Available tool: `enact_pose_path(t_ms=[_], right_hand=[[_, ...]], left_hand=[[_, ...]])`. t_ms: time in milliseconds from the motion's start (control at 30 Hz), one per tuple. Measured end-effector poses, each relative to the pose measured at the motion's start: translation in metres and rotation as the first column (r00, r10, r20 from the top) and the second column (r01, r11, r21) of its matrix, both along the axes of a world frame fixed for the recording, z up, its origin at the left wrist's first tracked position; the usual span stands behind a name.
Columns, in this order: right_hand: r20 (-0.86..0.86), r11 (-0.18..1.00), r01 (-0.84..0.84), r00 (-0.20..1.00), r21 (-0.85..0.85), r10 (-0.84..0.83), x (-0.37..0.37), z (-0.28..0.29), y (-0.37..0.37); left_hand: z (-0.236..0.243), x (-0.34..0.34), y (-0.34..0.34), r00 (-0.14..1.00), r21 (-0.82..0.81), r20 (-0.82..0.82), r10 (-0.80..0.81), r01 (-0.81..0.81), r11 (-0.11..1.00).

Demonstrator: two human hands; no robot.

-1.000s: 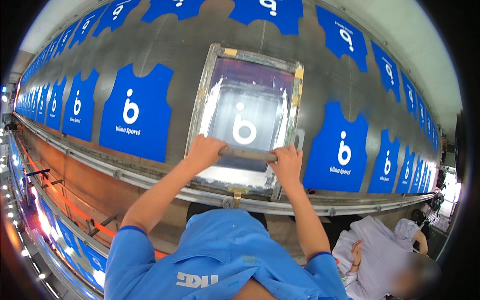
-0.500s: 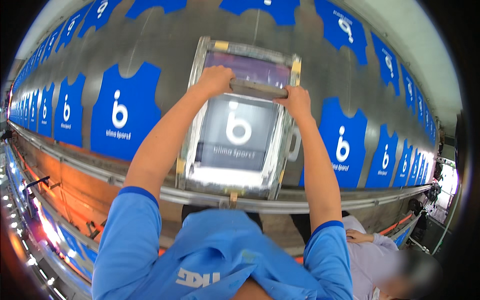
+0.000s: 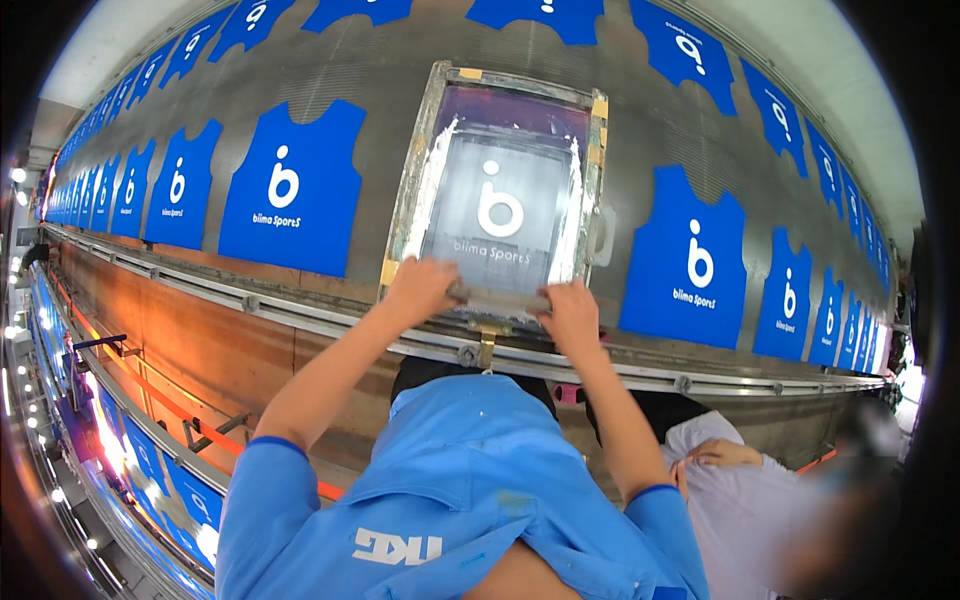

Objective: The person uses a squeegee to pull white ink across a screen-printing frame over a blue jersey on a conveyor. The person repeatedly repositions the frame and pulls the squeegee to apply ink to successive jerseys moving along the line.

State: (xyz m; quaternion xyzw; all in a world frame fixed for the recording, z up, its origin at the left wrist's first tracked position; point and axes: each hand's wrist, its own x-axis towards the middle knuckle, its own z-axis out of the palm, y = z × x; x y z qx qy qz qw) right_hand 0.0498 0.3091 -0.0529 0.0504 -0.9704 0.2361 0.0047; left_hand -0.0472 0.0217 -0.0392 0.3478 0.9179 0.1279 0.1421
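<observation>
A framed printing screen [image 3: 430, 160] lies flat on the long table, over a blue garment piece. White ink streaks run along its inner sides around a white round logo. A squeegee [image 3: 497, 298] rests across the near end of the screen. My left hand [image 3: 422, 287] grips its left end. My right hand [image 3: 570, 313] grips its right end. Both of my forearms reach up from my blue shirt at the lower edge.
Blue vest-shaped pieces with white logos, such as one [image 3: 292, 190] on the left and one [image 3: 690, 262] on the right, line the grey table in rows. A metal rail [image 3: 300, 312] runs along the near edge. Another person [image 3: 740, 490] in light clothing crouches at lower right.
Half a second ago both hands held the squeegee at the far end of the screen. They have drawn it back to the near end.
</observation>
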Motion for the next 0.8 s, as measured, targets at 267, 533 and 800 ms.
enact_pose_path(t_ms=[267, 533, 800], right_hand=[[0.556, 0.999, 0.024, 0.831, -0.036, 0.000, -0.079, -0.015, 0.027], [0.493, 0.838, 0.393, 0.852, -0.379, -0.176, -0.142, 0.023, 0.069], [0.404, 0.649, 0.659, 0.749, -0.380, -0.525, -0.118, -0.065, 0.103]], left_hand=[[-0.014, -0.074, 0.054, 0.952, -0.241, 0.303, 0.044, 0.032, 0.970], [-0.034, -0.185, 0.071, 0.893, 0.006, 0.450, 0.010, -0.014, 1.000], [-0.001, -0.303, 0.116, 0.981, -0.017, 0.185, 0.063, -0.061, 0.998]])
